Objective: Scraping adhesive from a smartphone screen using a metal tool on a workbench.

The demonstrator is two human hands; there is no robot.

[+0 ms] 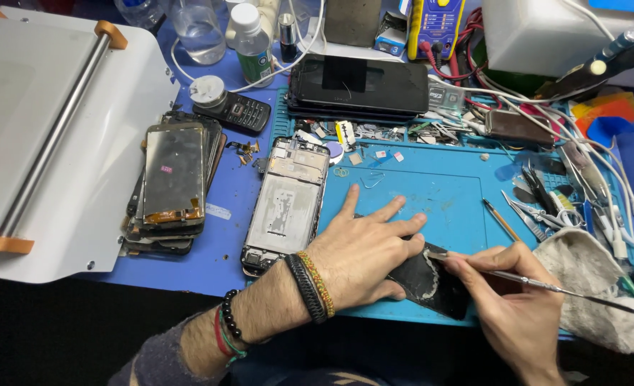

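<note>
Leftmost, well clear of the fingers, a white machine point(60, 136) with a metal roller bar, then a stack of phone screens point(170, 186) and an opened phone frame point(286, 204) just beside the left wrist. Left hand point(363, 250) lies flat, fingers spread wide, pressing down a dark phone panel point(431, 282) on the blue work mat point(431, 189). Right hand point(510, 304) pinches a thin metal tool point(546, 284) pen-style, tip at the panel's whitish edge (residue, kind unclear). A grey rag point(603, 286) lies under the tool's tail; tweezers point(538, 207) beyond the right fingers.
</note>
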